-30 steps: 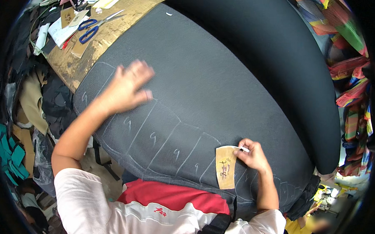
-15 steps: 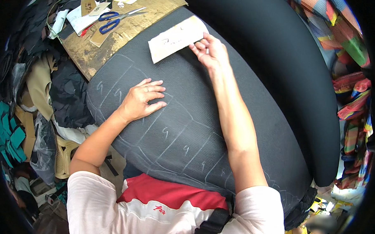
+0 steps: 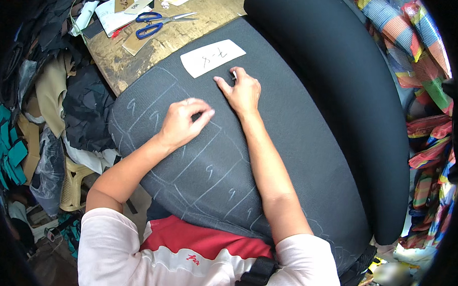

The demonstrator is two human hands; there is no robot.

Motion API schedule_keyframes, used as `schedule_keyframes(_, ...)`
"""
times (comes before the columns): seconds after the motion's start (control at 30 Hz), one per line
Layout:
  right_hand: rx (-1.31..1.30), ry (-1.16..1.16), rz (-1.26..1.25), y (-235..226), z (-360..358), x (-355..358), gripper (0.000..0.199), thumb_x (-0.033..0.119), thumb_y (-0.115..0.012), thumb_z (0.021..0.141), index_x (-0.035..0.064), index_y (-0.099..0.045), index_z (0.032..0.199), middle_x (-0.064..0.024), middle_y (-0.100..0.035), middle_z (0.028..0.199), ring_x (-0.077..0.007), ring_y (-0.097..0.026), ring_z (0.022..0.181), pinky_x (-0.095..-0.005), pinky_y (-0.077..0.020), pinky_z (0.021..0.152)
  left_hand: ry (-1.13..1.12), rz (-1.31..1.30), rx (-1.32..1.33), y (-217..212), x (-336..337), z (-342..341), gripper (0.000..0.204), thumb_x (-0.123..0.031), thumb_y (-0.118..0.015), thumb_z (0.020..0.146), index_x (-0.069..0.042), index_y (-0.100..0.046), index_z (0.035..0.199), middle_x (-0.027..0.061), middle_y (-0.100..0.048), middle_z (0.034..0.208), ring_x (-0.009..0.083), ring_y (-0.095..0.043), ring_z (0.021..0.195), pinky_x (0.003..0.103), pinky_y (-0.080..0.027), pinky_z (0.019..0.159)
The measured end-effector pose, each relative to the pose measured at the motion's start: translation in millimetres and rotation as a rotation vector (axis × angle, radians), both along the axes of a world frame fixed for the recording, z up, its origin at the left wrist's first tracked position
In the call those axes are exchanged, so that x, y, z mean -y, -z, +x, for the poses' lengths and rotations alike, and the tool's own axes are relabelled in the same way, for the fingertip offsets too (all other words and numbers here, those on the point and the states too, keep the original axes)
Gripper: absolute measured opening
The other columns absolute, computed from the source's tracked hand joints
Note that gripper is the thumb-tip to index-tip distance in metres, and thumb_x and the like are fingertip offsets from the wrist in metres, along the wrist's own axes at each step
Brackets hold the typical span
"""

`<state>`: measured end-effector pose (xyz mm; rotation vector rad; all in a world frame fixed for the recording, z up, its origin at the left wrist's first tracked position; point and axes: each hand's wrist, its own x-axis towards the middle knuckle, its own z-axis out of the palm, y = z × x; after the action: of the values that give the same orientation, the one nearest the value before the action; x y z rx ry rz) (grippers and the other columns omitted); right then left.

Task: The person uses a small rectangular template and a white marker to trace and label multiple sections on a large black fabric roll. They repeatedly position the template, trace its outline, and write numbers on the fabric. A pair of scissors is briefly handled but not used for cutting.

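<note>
Both hands flat-ish on dark grey fabric (image 3: 299, 140) spread over the wooden table (image 3: 135, 60). Fabric carries chalk-drawn panel outlines with chalk marks inside each panel.

Right hand (image 3: 243, 92): palm down on the fabric, fingers (image 3: 222, 83) loosely curled and pointing up-left. A small white piece, likely chalk (image 3: 234, 74), pokes out between thumb and forefinger; pinched lightly, grip detail too small to tell.

White card template (image 3: 212, 57) lies flat on the fabric just above the right hand's fingertips, near but apart, not touched by either hand. Long edge tilted, right end higher.

Left hand (image 3: 183, 122): resting on the fabric to the left of the right hand, fingers bent inward, fingertips (image 3: 208, 113) pressing the cloth on a chalk line. Holds nothing. Well below the template.

Background: blue-handled scissors (image 3: 156, 23) on the table past the fabric edge, among paper and card pieces (image 3: 114, 16). Fabric scraps heaped off the table's left side (image 3: 46, 109). Striped multicolour cloth (image 3: 429, 85) at far right
</note>
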<state>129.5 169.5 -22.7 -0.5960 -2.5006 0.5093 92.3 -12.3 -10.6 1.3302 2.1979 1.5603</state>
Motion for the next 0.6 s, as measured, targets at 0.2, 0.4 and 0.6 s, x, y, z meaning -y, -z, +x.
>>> schedule_keyframes(0.2,-0.764,0.264,-0.759,15,3,-24,0.026,0.012,-0.048,0.090,0.0001,-0.055,0.112,0.0006,-0.050,0.064,-0.0057,-0.047,0.057,-0.0229,-0.0436,0.052,-0.163,-0.354,-0.303,-10,-109,-5,0.047,-0.026,-0.042,0.093,0.004,-0.045,0.129,0.0211,-0.043,0.137,0.0334,-0.035,0.131,0.053,-0.026,0.106)
schedule_keyframes(0.4,-0.805,0.177,-0.792,19,3,-27,0.040,0.013,-0.032,0.092,-0.0050,-0.046,0.126,-0.0002,-0.046,0.063,-0.0062,-0.041,0.052,-0.0215,-0.0417,0.051,-0.326,-0.718,-0.172,11,-145,0,0.066,-0.038,-0.039,0.093,0.004,-0.024,0.142,0.0177,-0.017,0.152,0.0290,-0.009,0.142,0.064,-0.004,0.107)
schedule_keyframes(0.6,-0.782,0.133,-0.804,11,3,-24,0.038,0.016,-0.039,0.097,0.0002,-0.044,0.132,0.0007,-0.050,0.065,-0.0036,-0.044,0.054,-0.0198,-0.0427,0.051,-0.504,-0.701,-0.088,9,-141,-5,0.074,-0.043,-0.048,0.088,0.006,-0.027,0.140,0.0186,-0.018,0.151,0.0285,-0.009,0.142,0.070,-0.002,0.103)
